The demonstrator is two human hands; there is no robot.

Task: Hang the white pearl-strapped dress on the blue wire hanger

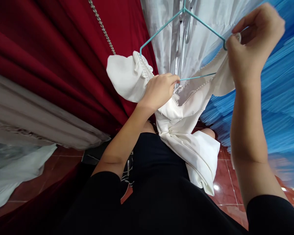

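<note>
A white dress (177, 112) with pearl-beaded edges hangs on a thin turquoise wire hanger (161, 27). My left hand (160, 89) is closed around the hanger's lower bar and the dress's neckline, left of centre. At the upper right my right hand (251, 42) pinches the dress's shoulder edge beside the hanger's right end. The puffed left sleeve (126, 76) hangs out beyond the hanger's left end. Below, the skirt (203, 156) is bunched and falls in folds over my lap. What lies under my left palm is hidden.
Red fabric (88, 62) and a beaded strand (101, 24) are on the left, with pale garments (39, 111) below. White cloth (159, 19) and a metal rack (178, 42) stand behind the hanger. Blue tulle (281, 94) fills the right side. The floor (225, 182) has red tiles.
</note>
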